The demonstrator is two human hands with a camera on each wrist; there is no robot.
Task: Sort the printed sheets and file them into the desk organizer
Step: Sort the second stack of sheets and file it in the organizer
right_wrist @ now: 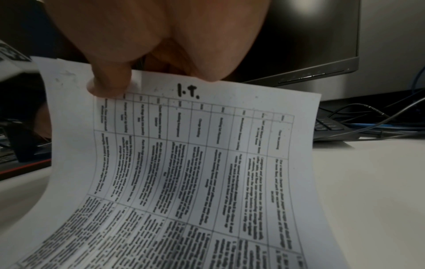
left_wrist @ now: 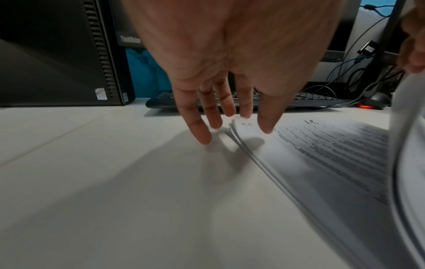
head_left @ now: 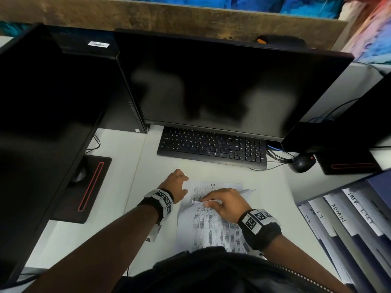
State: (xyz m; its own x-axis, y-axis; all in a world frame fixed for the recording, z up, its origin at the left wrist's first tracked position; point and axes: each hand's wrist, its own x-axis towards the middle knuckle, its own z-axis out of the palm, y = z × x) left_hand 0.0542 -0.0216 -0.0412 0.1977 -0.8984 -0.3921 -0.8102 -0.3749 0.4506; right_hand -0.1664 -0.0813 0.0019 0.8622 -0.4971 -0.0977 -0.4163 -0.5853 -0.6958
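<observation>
A stack of printed sheets [head_left: 202, 190] lies on the white desk [head_left: 118, 208] in front of the keyboard. My left hand [head_left: 176, 182] has straight fingers [left_wrist: 230, 109] resting on the stack's far left corner [left_wrist: 246, 125]. My right hand [head_left: 225, 203] pinches the far edge of the top sheet [right_wrist: 195, 163], marked "I.T.", between thumb [right_wrist: 108, 85] and fingers and holds it curled up off the stack [left_wrist: 322, 154]. The dark blue desk organizer [head_left: 378, 187] stands at the right, its dividers labelled "IT", "ADMIN" and "TASK LIST".
A black keyboard [head_left: 211, 146] and a dark monitor [head_left: 222, 85] stand just beyond the sheets. A second monitor [head_left: 42, 102] with its base [head_left: 84, 187] is at the left, beside a computer tower [left_wrist: 57, 54]. A mouse [head_left: 301, 163] and cables lie at the right.
</observation>
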